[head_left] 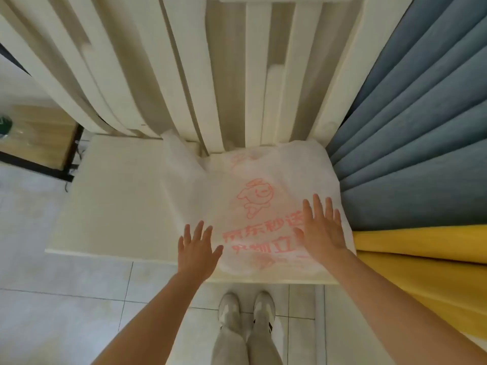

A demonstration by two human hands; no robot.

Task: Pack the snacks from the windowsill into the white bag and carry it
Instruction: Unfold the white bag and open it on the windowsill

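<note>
Both our hands lie flat, fingers straight & spread, gripping nothing: L hand (196, 250) on the near-left edge of the white bag (253, 180), R hand (322, 233) pressed on its near-right part. Bag lies flat on the windowsill (113, 196), long axis running away from us, handles at the far end, so the mouth prob sits beyond both hands, R slightly nearer. Bag looks empty; no snacks in view

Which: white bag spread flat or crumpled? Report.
Spread flat: the white bag lies on the windowsill, left hand and right hand on it.
</note>
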